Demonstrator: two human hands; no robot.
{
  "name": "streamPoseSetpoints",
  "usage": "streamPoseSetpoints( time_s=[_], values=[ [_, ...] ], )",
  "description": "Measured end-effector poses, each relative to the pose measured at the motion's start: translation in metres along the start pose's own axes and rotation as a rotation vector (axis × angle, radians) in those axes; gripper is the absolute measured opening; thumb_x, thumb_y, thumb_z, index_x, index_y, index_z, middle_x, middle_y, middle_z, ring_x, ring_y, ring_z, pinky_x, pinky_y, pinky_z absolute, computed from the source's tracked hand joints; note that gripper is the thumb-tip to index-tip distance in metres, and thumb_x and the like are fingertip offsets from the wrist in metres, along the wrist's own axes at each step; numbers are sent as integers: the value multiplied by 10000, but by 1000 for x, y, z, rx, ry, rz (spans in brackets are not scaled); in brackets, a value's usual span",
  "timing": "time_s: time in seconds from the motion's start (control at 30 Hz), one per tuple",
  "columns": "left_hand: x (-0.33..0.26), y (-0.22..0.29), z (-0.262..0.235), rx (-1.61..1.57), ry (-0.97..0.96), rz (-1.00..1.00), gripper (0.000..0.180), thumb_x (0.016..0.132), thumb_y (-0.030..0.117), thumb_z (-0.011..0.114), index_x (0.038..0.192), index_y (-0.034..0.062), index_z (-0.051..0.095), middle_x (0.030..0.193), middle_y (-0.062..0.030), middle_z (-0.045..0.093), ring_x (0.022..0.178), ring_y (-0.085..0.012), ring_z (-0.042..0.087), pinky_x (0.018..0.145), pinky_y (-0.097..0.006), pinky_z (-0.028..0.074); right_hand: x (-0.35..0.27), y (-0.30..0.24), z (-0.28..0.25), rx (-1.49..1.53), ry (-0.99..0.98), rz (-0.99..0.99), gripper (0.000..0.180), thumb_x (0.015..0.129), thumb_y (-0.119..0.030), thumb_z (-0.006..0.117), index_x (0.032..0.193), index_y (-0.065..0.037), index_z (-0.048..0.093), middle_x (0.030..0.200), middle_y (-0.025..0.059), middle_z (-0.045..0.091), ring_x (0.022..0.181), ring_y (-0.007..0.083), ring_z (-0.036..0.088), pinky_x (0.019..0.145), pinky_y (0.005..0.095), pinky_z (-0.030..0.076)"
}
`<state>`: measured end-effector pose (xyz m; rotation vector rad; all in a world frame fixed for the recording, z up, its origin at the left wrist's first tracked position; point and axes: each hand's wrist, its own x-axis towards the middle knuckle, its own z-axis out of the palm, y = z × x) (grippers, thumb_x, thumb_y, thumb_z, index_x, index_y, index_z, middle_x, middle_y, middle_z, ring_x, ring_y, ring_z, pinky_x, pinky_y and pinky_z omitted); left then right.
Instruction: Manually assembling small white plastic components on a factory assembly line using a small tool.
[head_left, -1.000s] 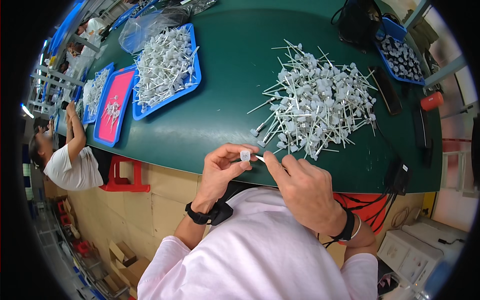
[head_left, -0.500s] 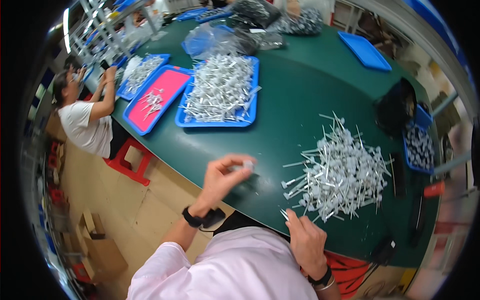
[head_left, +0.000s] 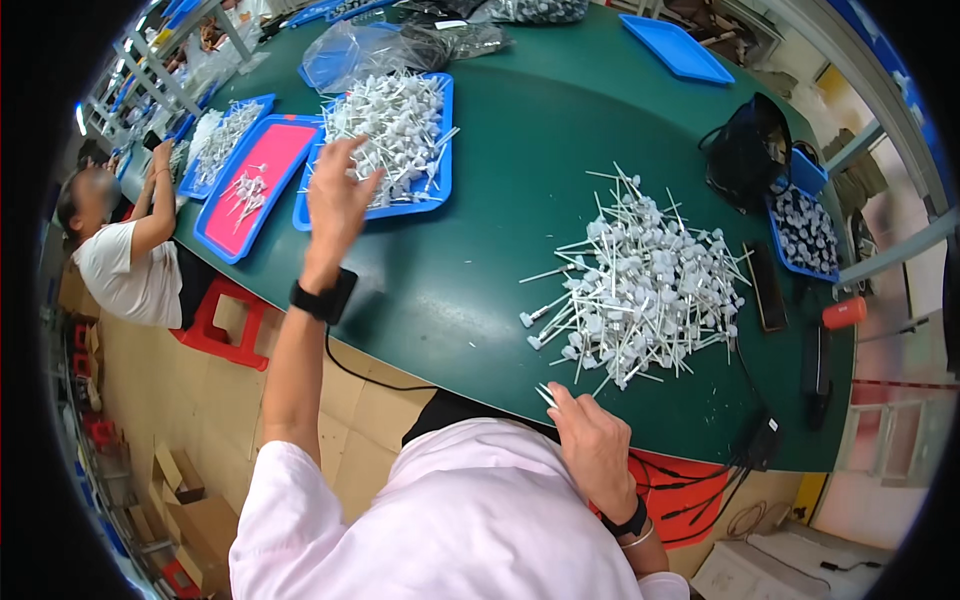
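My left hand [head_left: 338, 195] is over the near edge of a blue tray [head_left: 447, 160] heaped with white-headed parts on thin stems [head_left: 395, 130]. Its thumb and fingers are apart, and nothing shows between them. Low at the table's near edge, my right hand [head_left: 593, 440] is closed on pale, pointed tweezers [head_left: 546, 396], whose two tips stick out past the fingers. Just beyond those tips lies a large loose pile of the same stemmed white parts [head_left: 650, 285] on the green tabletop [head_left: 500, 240].
Left of the full tray, a pink-lined blue tray [head_left: 280, 155] holds several parts. A person [head_left: 135, 260] works at the left end. On the right are a black bag [head_left: 750, 150], a tray of dark-and-white pieces [head_left: 805, 235], a phone-like slab [head_left: 767, 290] and an orange-red cylinder [head_left: 845, 313].
My left hand has moved far and left from mid-table to the full tray; its pinch has opened and the small whitish piece no longer shows. My right hand keeps the tweezers beside the pile.
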<state>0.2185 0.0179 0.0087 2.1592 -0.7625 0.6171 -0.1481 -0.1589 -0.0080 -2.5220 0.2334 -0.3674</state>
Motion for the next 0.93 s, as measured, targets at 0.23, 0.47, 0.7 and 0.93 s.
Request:
streamPoseSetpoints(
  time_s=[0.23, 0.47, 0.7, 0.93],
  values=[
    [-57, 121, 83, -197, -562, 380, 92, 794, 101, 723, 842, 34, 681, 816, -98, 649, 746, -316, 624, 672, -422, 497, -2, -1, -2, 47, 35, 12, 342, 850, -88, 701, 1185, -61, 636, 753, 100, 572, 602, 280, 591, 535, 378, 461],
    [-50, 131, 119, -128, -754, 294, 150, 766, 130, 736, 791, 4, 660, 816, -143, 667, 772, -341, 651, 684, -437, 505, -4, -1, -4, 67, 18, 7, 347, 854, -81, 696, 1194, -49, 634, 753, 106, 571, 607, 281, 587, 540, 381, 454],
    [-44, 115, 58, -97, -724, 172, 95, 768, 91, 731, 789, 21, 670, 719, -156, 675, 680, -331, 660, 613, -415, 504, -2, 7, -13, 31, 82, -9, 371, 847, -113, 703, 1207, -83, 621, 750, 86, 562, 601, 271, 600, 530, 372, 478],
    [-107, 122, -7, -636, -738, -255, 174, 836, 60, 733, 1009, 71, 754, 810, -60, 729, 632, -174, 639, 607, -274, 513, 42, -11, -21, 265, 133, -30, 346, 875, -81, 676, 1216, -66, 623, 775, 112, 590, 599, 284, 590, 543, 373, 463]
  ],
)
